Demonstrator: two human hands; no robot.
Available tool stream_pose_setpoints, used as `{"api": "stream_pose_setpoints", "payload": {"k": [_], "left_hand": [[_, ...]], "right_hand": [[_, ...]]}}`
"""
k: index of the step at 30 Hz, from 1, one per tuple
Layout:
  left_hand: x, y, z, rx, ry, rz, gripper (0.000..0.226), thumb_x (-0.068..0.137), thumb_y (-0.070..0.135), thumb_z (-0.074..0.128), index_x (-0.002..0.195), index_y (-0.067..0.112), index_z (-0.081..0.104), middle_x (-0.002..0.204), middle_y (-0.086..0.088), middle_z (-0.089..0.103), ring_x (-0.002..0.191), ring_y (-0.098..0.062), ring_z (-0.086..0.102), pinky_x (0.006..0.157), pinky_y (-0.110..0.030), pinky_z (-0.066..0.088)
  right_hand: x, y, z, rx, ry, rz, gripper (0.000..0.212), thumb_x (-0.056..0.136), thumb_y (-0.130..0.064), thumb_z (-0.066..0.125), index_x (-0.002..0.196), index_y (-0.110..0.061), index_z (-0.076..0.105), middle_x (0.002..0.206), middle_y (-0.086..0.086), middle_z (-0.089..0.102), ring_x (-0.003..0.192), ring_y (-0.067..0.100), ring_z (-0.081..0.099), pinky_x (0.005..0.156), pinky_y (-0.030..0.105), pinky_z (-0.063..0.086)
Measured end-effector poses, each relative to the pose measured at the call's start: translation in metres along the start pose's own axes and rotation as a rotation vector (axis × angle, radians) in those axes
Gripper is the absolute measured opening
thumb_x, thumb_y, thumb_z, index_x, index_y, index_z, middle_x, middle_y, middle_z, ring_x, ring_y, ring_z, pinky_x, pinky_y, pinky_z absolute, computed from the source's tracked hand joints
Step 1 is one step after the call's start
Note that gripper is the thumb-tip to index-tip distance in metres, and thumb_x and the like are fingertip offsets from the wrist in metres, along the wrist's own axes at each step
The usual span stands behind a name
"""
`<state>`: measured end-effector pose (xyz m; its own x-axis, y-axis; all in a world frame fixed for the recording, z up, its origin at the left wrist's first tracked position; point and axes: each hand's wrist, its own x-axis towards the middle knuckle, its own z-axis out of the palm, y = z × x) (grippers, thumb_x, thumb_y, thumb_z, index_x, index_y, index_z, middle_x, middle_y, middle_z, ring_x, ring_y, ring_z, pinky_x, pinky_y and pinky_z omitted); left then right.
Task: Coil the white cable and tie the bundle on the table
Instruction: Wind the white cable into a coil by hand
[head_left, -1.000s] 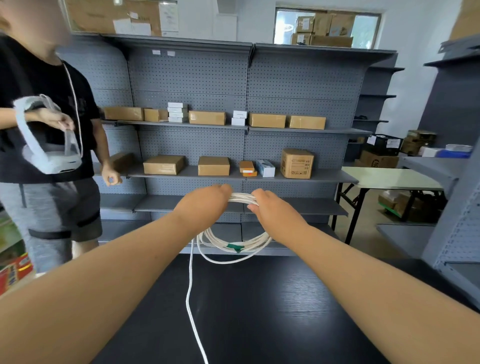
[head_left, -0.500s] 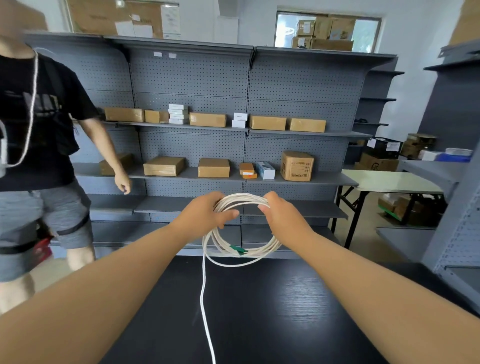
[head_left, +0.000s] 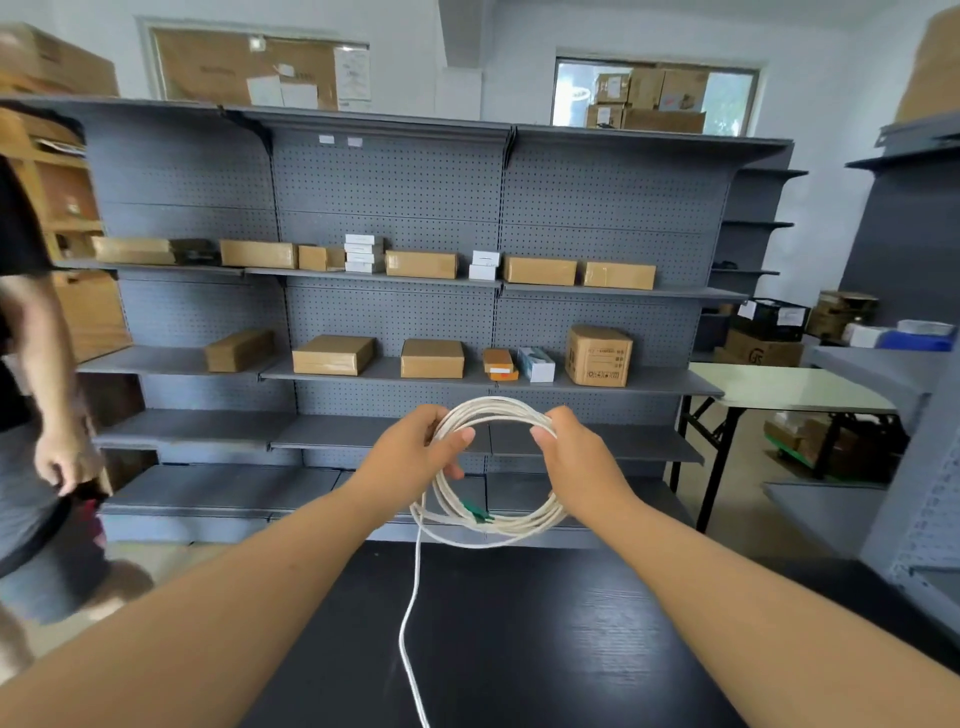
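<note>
The left hand (head_left: 410, 457) is curled round the left side of the coil with its thumb laid across the strands. The right hand (head_left: 576, 457) grips the opposite side near the top, its thumb tucked inside the ring. Between them the white cable (head_left: 519, 526) hangs as a round bundle of several loops, held in the air above the far edge of the dark bench (head_left: 545, 649) and not resting on it.

A second ago the two hands were almost touching at the top and the loops sagged in a narrow drop beneath them. Now they have drawn apart, and the ring stands open and even. To my eye that is sizing the loops, ready for the next turn.

A small green tag (head_left: 477, 513) sits on the lower strands; I can't tell whether it is a tie or a connector. From the lower left of the coil one loose tail (head_left: 413, 597) drops to the bench and runs off toward the near edge. So I'd judge the coiling is unfinished and the tying not yet begun.

Behind stand grey shelves (head_left: 389, 182) with cardboard boxes, and a second person (head_left: 47, 452) at the left edge has moved further out of view
</note>
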<state>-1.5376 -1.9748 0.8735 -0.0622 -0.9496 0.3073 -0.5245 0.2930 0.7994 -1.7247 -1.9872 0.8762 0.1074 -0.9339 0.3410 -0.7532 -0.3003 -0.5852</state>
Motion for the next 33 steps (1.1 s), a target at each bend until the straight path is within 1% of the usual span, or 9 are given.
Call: {"api": "stream_pose_setpoints", "payload": {"k": [2, 4, 10, 16, 21, 24, 27, 30, 33], "left_hand": [[0.001, 0.001, 0.001, 0.089, 0.023, 0.041, 0.017, 0.094, 0.035, 0.049, 0.093, 0.018, 0.051, 0.069, -0.003, 0.066, 0.056, 0.000, 0.058, 0.067, -0.029, 0.045], [0.001, 0.003, 0.002, 0.183, 0.057, 0.070, 0.019, 0.095, 0.035, 0.046, 0.095, 0.016, 0.050, 0.066, -0.002, 0.060, 0.054, -0.006, 0.056, 0.061, -0.027, 0.043], [0.003, 0.007, 0.004, 0.378, 0.125, 0.113, 0.022, 0.098, 0.037, 0.037, 0.097, 0.016, 0.045, 0.063, 0.002, 0.049, 0.055, -0.014, 0.051, 0.054, -0.028, 0.037], [0.006, 0.012, 0.004, 0.500, 0.183, 0.152, 0.033, 0.098, 0.038, 0.035, 0.102, 0.008, 0.048, 0.074, -0.007, 0.052, 0.070, -0.029, 0.049, 0.061, -0.033, 0.034], [0.006, 0.013, 0.010, 0.548, 0.163, 0.163, 0.035, 0.097, 0.039, 0.036, 0.102, 0.007, 0.048, 0.078, -0.007, 0.052, 0.072, -0.028, 0.048, 0.061, -0.033, 0.034], [0.005, 0.015, 0.011, 0.535, 0.165, 0.175, 0.031, 0.097, 0.038, 0.039, 0.099, 0.008, 0.047, 0.075, -0.005, 0.051, 0.070, -0.026, 0.047, 0.059, -0.033, 0.031], [0.004, 0.013, 0.010, 0.355, 0.129, 0.153, 0.024, 0.095, 0.037, 0.046, 0.095, 0.014, 0.049, 0.070, 0.000, 0.053, 0.064, -0.020, 0.053, 0.053, -0.025, 0.038], [0.002, 0.011, 0.012, 0.100, 0.098, 0.066, 0.023, 0.091, 0.037, 0.054, 0.091, 0.014, 0.052, 0.068, 0.004, 0.056, 0.057, -0.008, 0.058, 0.056, -0.018, 0.043], [0.000, 0.008, 0.014, -0.007, 0.086, 0.012, 0.025, 0.089, 0.037, 0.057, 0.093, 0.013, 0.055, 0.069, 0.002, 0.057, 0.052, -0.001, 0.056, 0.051, -0.014, 0.039]], "right_hand": [[0.000, 0.001, 0.005, 0.049, 0.003, 0.029, 0.018, 0.100, -0.030, 0.033, 0.090, -0.016, 0.039, 0.072, -0.001, 0.046, 0.067, 0.023, 0.049, 0.065, 0.039, 0.047], [-0.002, 0.001, 0.009, 0.066, -0.013, 0.052, 0.018, 0.100, -0.031, 0.033, 0.089, -0.017, 0.038, 0.073, 0.000, 0.047, 0.071, 0.026, 0.053, 0.071, 0.045, 0.053], [0.000, 0.001, 0.010, 0.001, -0.053, 0.047, 0.020, 0.100, -0.033, 0.032, 0.094, -0.016, 0.039, 0.084, 0.005, 0.054, 0.077, 0.027, 0.057, 0.065, 0.034, 0.042], [0.004, -0.007, 0.007, 0.003, -0.049, -0.013, 0.024, 0.098, -0.032, 0.039, 0.114, -0.015, 0.042, 0.097, 0.003, 0.055, 0.084, 0.022, 0.051, 0.069, 0.032, 0.038], [0.008, -0.010, 0.007, -0.029, -0.079, -0.094, 0.036, 0.098, -0.032, 0.041, 0.130, -0.016, 0.038, 0.124, 0.004, 0.053, 0.107, 0.023, 0.051, 0.080, 0.030, 0.035], [0.007, -0.013, 0.006, -0.105, -0.117, -0.117, 0.032, 0.100, -0.030, 0.035, 0.124, -0.011, 0.041, 0.102, 0.006, 0.055, 0.086, 0.021, 0.047, 0.070, 0.031, 0.033], [0.005, -0.013, 0.006, -0.127, -0.096, -0.127, 0.022, 0.101, -0.029, 0.033, 0.107, -0.011, 0.044, 0.075, -0.004, 0.042, 0.075, 0.020, 0.043, 0.058, 0.033, 0.029], [0.003, -0.014, 0.005, -0.089, -0.064, -0.116, 0.021, 0.101, -0.027, 0.032, 0.106, -0.010, 0.044, 0.079, -0.001, 0.045, 0.075, 0.020, 0.043, 0.059, 0.033, 0.028], [0.003, -0.011, 0.005, -0.049, -0.032, -0.100, 0.016, 0.101, -0.026, 0.033, 0.096, -0.013, 0.040, 0.076, -0.002, 0.044, 0.072, 0.020, 0.043, 0.054, 0.030, 0.025]]}}
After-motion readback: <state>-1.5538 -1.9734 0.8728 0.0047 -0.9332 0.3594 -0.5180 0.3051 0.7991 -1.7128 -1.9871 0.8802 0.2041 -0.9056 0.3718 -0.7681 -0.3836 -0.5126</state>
